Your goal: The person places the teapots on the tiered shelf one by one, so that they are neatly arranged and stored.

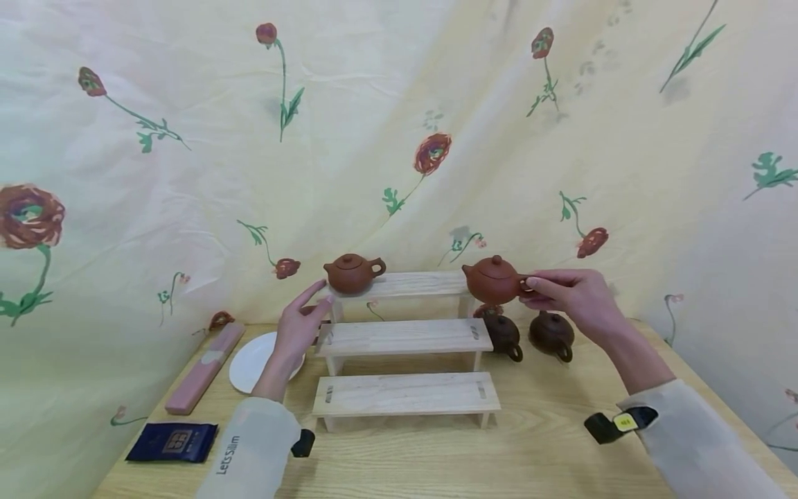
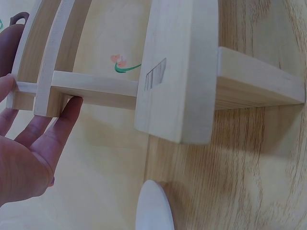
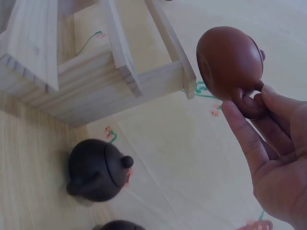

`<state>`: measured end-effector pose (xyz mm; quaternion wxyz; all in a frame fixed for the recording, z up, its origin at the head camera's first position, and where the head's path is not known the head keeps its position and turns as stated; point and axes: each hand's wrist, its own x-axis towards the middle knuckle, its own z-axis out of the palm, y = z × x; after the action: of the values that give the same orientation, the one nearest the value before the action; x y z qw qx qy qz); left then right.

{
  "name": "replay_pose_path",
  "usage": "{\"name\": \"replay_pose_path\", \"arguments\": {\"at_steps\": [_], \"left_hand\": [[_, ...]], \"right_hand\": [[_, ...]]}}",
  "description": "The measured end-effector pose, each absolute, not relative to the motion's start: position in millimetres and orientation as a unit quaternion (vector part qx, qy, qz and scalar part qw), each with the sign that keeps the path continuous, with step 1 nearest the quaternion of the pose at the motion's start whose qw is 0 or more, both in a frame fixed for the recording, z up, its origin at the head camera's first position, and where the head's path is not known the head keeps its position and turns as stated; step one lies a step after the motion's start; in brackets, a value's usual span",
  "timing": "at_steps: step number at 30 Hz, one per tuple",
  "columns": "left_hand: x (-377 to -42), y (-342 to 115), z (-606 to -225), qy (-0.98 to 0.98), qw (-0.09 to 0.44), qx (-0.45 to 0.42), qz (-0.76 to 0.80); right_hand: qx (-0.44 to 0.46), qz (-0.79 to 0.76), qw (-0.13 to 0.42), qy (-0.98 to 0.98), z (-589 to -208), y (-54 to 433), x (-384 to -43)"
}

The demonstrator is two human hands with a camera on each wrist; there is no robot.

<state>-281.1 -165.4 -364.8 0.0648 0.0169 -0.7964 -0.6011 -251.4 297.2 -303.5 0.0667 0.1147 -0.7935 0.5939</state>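
A reddish-brown clay teapot [image 1: 494, 281] is held by its handle between the thumb and fingers of my right hand [image 1: 576, 298]. In the right wrist view this teapot [image 3: 230, 62] hangs clear of the top shelf's right end. My left hand [image 1: 300, 324] touches the left end of a three-step wooden rack [image 1: 405, 336]. Its fingers, fairly straight, rest against the upper shelf's end and brace in the left wrist view. Another reddish-brown teapot [image 1: 350, 274] sits on the top step's left end, its handle to the right.
Two dark brown teapots, one near the rack [image 1: 502, 334] and one farther right [image 1: 551, 334], stand on the table. On the left lie a white plate [image 1: 249, 362], a long pink case [image 1: 202, 378] and a dark blue packet [image 1: 172, 442]. Flowered cloth [image 1: 349, 173] hangs behind.
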Motion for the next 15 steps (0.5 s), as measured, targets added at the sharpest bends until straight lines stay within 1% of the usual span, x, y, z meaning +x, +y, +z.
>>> {"name": "replay_pose_path", "arguments": {"at_steps": [9,15], "left_hand": [[-282,-165,-365,-0.796,0.072,0.015,-0.601],[-281,-165,-366,-0.796,0.068,0.016,-0.602]], "right_hand": [[0.114,0.599,0.033,-0.792,-291,273,-273],[0.126,0.576,0.024,-0.808,-283,253,-288]]}}
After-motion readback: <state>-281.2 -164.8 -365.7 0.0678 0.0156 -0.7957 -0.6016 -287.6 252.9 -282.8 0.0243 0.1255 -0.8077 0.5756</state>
